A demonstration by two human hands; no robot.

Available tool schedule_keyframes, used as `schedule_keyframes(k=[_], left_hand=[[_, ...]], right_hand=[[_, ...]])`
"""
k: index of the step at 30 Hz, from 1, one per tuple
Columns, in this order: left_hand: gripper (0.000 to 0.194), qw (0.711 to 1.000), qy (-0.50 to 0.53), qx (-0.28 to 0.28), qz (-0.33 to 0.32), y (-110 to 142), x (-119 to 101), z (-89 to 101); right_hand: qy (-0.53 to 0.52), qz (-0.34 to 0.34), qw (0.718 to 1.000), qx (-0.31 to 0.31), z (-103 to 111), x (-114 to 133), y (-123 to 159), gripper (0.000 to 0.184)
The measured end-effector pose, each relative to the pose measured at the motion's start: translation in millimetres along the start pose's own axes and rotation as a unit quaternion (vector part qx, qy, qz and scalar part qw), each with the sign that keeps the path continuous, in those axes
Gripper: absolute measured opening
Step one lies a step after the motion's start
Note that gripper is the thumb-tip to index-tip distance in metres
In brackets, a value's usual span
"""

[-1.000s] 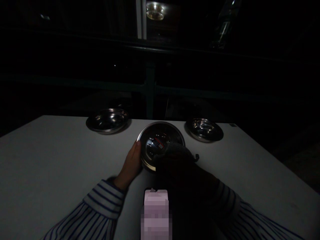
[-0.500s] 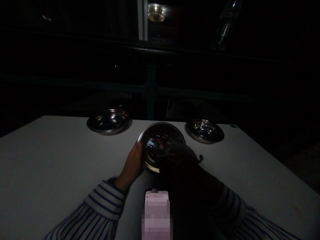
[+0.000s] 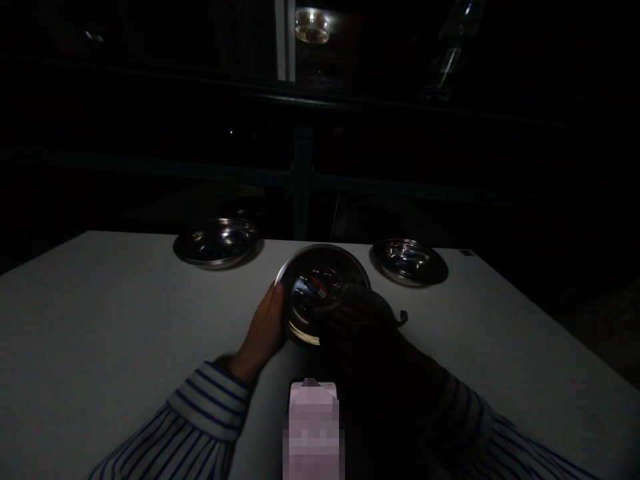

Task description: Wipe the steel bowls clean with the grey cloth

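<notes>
A shiny metal bowl point(image 3: 305, 267) with a red and white label inside is tilted toward me in the middle of the table. My left hand point(image 3: 263, 330) grips its left rim, thumb on the edge. Over the bowl's lower right side lies my right hand point(image 3: 370, 340), in deep shadow, closed on a dark cloth point(image 3: 367, 298) pressed against the inner surface. A small loop of the cloth sticks out to the right. The shadow hides most of the right fingers.
On the white table point(image 3: 125, 333), one metal bowl point(image 3: 217, 243) stands at the back left and another metal bowl point(image 3: 410, 261) at the back right. A lit phone point(image 3: 313, 427) is near me, its screen blurred. Beyond the table is dark glass with a bottle point(image 3: 450, 57).
Almost nothing differs. The cloth and my right hand have shifted very slightly on the bowl, while my left hand keeps its grip.
</notes>
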State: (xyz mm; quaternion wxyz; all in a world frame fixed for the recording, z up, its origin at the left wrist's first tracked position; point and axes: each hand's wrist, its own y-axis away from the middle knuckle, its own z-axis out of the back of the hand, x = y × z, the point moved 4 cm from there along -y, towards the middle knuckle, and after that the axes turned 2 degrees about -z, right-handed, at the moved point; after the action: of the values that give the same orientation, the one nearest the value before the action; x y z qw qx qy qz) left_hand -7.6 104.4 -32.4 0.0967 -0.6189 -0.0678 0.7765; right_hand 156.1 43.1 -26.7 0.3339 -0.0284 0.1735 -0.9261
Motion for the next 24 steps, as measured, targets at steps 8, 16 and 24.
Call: schedule_keyframes(k=[8, 16, 24], left_hand=[[0.062, 1.000, 0.024, 0.001, 0.010, 0.6, 2.3, -0.4], [0.064, 0.998, 0.052, 0.027, 0.022, -0.1, 3.2, -1.5], [0.060, 0.997, 0.070, 0.032, -0.016, -2.3, 4.6, -7.1]], right_hand=[[-0.008, 0.000, 1.000, 0.010, 1.0, -2.7, 0.6, 0.036], [-0.013, 0.001, 0.999, 0.038, -0.2, -5.1, -0.6, 0.032], [-0.043, 0.003, 0.999, 0.032, -2.3, 3.9, -4.4, 0.036]])
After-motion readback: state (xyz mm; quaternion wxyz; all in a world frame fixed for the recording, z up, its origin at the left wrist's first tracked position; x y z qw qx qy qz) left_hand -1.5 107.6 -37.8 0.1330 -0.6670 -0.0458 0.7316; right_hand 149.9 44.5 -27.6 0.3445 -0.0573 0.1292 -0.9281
